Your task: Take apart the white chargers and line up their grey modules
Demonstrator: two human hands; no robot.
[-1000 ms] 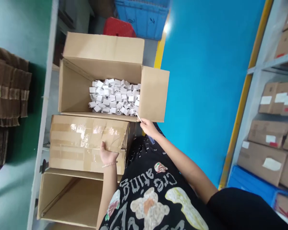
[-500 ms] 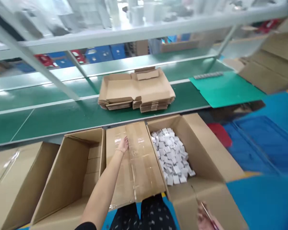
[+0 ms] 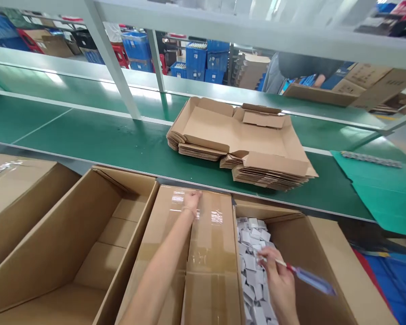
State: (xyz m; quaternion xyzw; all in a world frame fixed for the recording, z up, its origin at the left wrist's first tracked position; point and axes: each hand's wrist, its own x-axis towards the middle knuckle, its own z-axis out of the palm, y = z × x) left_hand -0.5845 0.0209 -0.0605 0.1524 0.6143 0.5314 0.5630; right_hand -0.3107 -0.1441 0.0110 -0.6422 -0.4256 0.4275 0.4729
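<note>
My left hand (image 3: 191, 201) rests closed on top of a taped cardboard box (image 3: 209, 257), near its far edge; what its fingers grip, if anything, is hidden. Over an open carton on the right, my right hand (image 3: 279, 280) holds a thin pen-like tool (image 3: 311, 279) with a red part and a bluish, blurred end. Its tip points left, above many small white pieces (image 3: 253, 262) in that carton. The taped box stands between this carton and an open carton (image 3: 98, 243) on the left, whose visible inside holds nothing.
Flattened cardboard trays lie stacked (image 3: 243, 135) on the green bench (image 3: 128, 149). A green sheet (image 3: 385, 189) covers the bench's right part. White frame posts (image 3: 111, 58) rise from the bench. Another closed box (image 3: 16, 180) stands far left. Across the bench, a person's arm (image 3: 304, 67) reaches near cartons.
My right hand has moved up and inward with the tool, from the carton's near flap to over the white pieces. My left hand has slid towards the box's far edge. The view has shifted.
</note>
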